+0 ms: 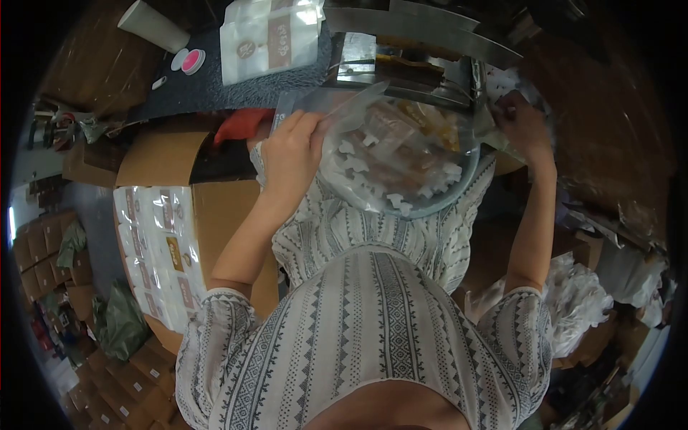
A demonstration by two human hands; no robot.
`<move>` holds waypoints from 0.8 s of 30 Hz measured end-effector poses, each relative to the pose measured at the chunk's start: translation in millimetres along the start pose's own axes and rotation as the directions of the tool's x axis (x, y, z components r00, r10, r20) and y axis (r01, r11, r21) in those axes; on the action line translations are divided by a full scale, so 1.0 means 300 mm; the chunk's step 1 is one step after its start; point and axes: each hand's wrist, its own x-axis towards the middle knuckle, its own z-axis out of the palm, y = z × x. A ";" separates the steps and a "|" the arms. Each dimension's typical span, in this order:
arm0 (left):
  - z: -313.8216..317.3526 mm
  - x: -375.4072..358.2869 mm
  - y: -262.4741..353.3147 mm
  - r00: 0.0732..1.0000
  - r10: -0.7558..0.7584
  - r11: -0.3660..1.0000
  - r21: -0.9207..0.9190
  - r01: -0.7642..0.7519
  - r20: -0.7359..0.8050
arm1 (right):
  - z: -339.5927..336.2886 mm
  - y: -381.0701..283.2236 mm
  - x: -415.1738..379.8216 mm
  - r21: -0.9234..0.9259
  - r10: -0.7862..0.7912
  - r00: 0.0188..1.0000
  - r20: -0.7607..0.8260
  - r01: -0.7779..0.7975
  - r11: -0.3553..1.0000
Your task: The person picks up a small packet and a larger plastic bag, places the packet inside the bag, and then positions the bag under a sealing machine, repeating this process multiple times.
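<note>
My left hand [292, 154] is closed on a clear plastic bag [355, 106], its fingers pinching the bag's edge. The bag stretches to the right over a round basin [459, 193] on my lap. Inside the basin are clear wrappers and several small white pieces [355, 165]. To the right of the basin is my right hand [527, 129], with curled fingers beside some pale plastic [487, 125]; what it holds, if anything, cannot be made out. A metal machine [408, 64] stands just beyond the basin.
At the left, an open cardboard box [233, 215] holds white printed packs [161, 251]. More packs [272, 39], a white cup [153, 26] and a small pink-filled tub [192, 61] sit on the dark cloth. Crumpled plastic [577, 304] lies at the right.
</note>
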 end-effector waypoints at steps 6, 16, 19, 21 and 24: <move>-0.004 -0.002 0.011 0.999 0.044 0.999 -0.014 -0.044 -0.028 | -0.040 -0.114 -0.048 0.286 0.005 0.994 -0.112 0.028 0.958; 0.027 -0.006 0.048 0.961 0.171 0.973 -0.189 -0.131 0.217 | 0.077 -0.325 -0.103 0.358 -0.630 0.773 -0.070 0.609 0.708; 0.105 0.014 0.051 0.930 0.146 0.916 -0.402 0.001 0.336 | 0.113 -0.290 -0.072 0.466 -0.525 0.849 -0.051 0.486 0.740; 0.156 0.049 0.071 0.755 -0.145 0.538 -0.589 0.603 0.640 | 0.117 -0.260 -0.054 0.470 -0.348 0.914 -0.211 0.406 0.783; 0.192 0.153 0.054 0.688 -0.182 0.494 -0.540 0.682 0.703 | 0.060 -0.212 -0.056 0.375 -0.277 0.942 -0.191 0.330 0.866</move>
